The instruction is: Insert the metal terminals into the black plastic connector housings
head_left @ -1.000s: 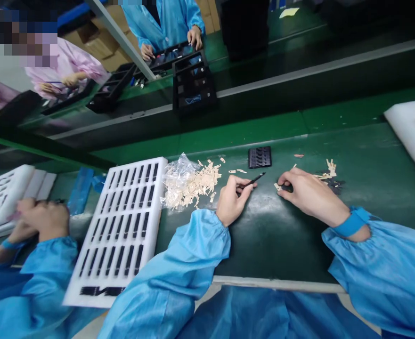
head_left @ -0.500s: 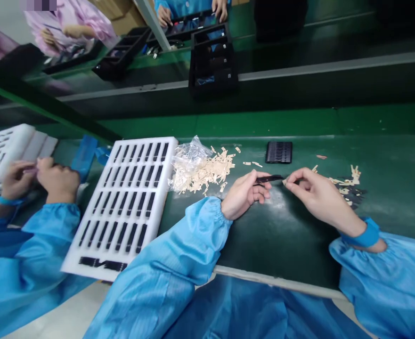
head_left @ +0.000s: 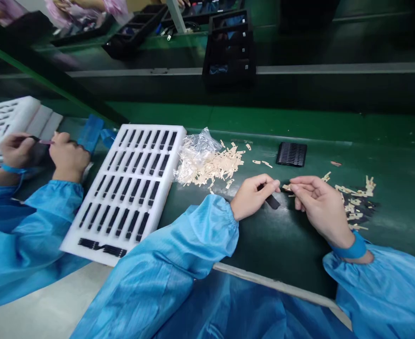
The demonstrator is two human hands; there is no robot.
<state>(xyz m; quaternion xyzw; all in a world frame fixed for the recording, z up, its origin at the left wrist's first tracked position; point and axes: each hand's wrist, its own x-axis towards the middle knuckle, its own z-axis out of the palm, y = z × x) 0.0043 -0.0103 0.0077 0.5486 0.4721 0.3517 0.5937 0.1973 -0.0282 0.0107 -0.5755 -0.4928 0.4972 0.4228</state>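
Above the green work surface (head_left: 249, 247), my left hand (head_left: 250, 194) is closed on a thin black strip (head_left: 272, 202), which slants down below its fingertips. Close beside it, my right hand (head_left: 321, 203) pinches a small cream tab (head_left: 286, 187) between thumb and finger. The fingertips of both hands are nearly touching. Just beyond them lies a black ribbed holder (head_left: 291, 154). Cream tabs and dark pieces are scattered (head_left: 356, 203) to the right of my right hand. A heap of cream tabs (head_left: 216, 169) lies past my left forearm, partly under a clear plastic bag (head_left: 202, 143).
A white foam tray (head_left: 72, 244) holding rows of black strips stands left of my left arm. Farther left, a co-worker's hands (head_left: 68, 157) handle a small strip near stacked foam trays (head_left: 28, 110). Black bins (head_left: 230, 56) stand beyond a rail at the back.
My left hand has turned palm-down, and the black strip now points downward instead of lying level. The right hand still pinches a cream tab. The view has shifted slightly.
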